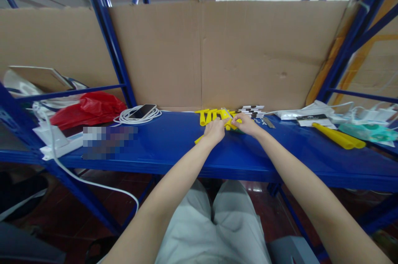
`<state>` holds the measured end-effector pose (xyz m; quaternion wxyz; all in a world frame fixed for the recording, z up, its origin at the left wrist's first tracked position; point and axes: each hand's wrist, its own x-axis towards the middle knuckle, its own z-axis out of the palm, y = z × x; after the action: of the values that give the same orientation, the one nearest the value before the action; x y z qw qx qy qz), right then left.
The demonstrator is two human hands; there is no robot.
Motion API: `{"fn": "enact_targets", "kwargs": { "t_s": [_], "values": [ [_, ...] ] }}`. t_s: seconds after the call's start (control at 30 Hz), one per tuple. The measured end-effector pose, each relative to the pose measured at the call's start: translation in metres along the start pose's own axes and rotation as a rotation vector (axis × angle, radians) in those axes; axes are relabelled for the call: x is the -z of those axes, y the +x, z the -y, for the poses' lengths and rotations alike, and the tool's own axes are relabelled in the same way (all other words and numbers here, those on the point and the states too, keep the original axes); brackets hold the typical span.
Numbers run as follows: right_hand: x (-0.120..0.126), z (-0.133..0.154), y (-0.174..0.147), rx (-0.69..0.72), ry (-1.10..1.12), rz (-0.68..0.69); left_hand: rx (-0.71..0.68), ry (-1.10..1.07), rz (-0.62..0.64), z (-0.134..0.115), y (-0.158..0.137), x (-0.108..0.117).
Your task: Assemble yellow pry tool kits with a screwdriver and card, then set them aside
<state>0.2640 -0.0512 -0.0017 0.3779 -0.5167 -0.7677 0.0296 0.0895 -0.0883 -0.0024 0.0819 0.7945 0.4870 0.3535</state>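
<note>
Sits in pale trousers [214, 235] at a blue shelf [168, 144], reaching over it with the left hand [214, 130] and the right hand [247, 124] close together. Bends the left fingers inward, almost into a fist, against a yellow piece [229, 124] lying between both hands. Curls the right thumb and forefinger nearly together at the other side of the same piece. Can't make out, at this small size, a firm pinch from a light touch in either hand. Has a row of yellow tubes [202, 119] just beyond the left hand, near the foot of a cardboard panel [248, 56], and another yellow end [199, 139] poking out beside the left wrist. Has black-and-white strips [252, 111] stacked just beyond the right hand, with a flat grey piece [269, 123] near them. Farther right, has two yellow rolls [334, 136] side by side, near a white packet [301, 110]. Well to the left, has a phone [143, 111] on a coiled white cable [132, 121], then a red bag [90, 108].
</note>
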Motion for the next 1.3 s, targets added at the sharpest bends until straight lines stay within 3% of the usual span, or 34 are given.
{"fn": "enact_targets", "kwargs": {
  "t_s": [0.27, 0.77, 0.97, 1.3],
  "values": [
    [-0.002, -0.007, -0.001, 0.046, 0.0, 0.014, -0.006, 0.307, 0.138, -0.004, 0.001, 0.008],
    [-0.009, -0.007, 0.002, 0.064, 0.093, -0.066, 0.012, 0.279, 0.103, -0.005, 0.003, 0.012],
    [-0.007, -0.007, 0.002, 0.048, 0.056, -0.032, 0.005, 0.27, 0.101, -0.004, 0.004, 0.011],
    [-0.006, -0.012, 0.003, 0.169, -0.053, -0.022, -0.028, 0.283, 0.109, -0.003, 0.004, 0.01]
  ]
}}
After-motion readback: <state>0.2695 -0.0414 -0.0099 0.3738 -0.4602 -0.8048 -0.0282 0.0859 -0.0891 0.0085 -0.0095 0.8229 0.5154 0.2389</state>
